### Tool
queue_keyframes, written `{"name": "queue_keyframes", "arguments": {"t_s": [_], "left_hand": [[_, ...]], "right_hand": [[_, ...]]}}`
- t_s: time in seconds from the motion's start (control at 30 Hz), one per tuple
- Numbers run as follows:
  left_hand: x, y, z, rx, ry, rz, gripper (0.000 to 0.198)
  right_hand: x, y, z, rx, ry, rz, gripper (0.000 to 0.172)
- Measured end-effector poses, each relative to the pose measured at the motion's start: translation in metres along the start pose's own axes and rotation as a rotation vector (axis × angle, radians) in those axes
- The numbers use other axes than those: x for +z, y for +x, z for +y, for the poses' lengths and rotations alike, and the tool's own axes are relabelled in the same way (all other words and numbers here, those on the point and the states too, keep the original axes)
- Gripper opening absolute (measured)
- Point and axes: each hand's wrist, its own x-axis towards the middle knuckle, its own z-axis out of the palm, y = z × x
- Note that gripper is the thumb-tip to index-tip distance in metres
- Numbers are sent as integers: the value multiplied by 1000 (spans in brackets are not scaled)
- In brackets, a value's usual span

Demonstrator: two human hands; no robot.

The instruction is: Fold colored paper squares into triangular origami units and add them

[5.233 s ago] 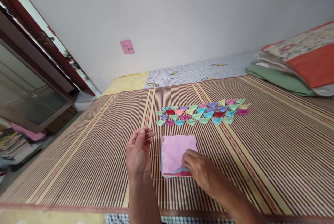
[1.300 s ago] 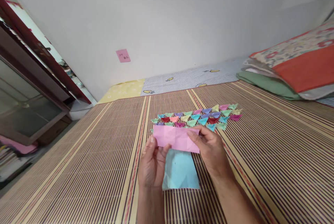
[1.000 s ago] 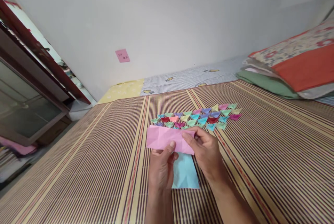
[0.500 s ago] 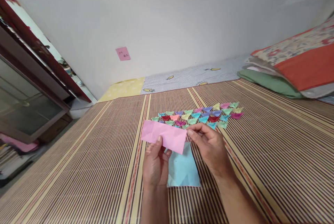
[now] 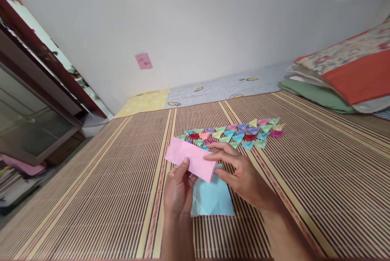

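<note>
A pink sheet of paper (image 5: 195,158), folded into a long rectangle, is held up in the air in front of me. My left hand (image 5: 179,188) grips its lower edge, thumb on the front and fingers behind. At the right end my right hand (image 5: 240,171) has its fingers on the front face and its thumb below, pinching the paper near the corner. Under the hands a light blue square sheet (image 5: 213,198) with creases lies on the striped mat. Just beyond, several small folded paper boats (image 5: 239,136) in many colours stand in rows, partly hidden by the pink paper.
The striped mat (image 5: 100,188) spreads over the whole bed. Folded bedding (image 5: 344,78) is stacked at the far right. A pink note (image 5: 143,61) is stuck on the white wall (image 5: 213,17). To the left stand a glass-fronted cabinet (image 5: 30,111) and a doorway.
My right hand has shifted left from the paper's upper right corner, its fingers now over the front face. The pink paper has tilted slightly, its right end lower.
</note>
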Motion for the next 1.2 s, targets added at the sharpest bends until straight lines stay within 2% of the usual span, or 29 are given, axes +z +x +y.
{"name": "queue_keyframes", "arguments": {"t_s": [0.13,0.3,0.43,0.57,0.83,1.07,1.2], "left_hand": [[1,-2,-2,60,79,-32,28],[3,-4,-4,126,175,-76,28],[6,-7,-6,165,183,-98,28],[11,-8,-9,145,184,-116,31],[16,-8,-14,153,154,-73,33],[14,-6,-15,103,64,-55,34],[14,-5,-14,22,-56,7,24]], "right_hand": [[7,2,3,9,7,70,13],[19,1,-1,56,-64,219,17],[27,0,0,129,-105,295,19],[32,0,2,138,-137,345,22],[35,0,-1,106,-173,371,20],[35,0,-3,95,-158,374,18],[36,1,0,99,-93,384,13]]}}
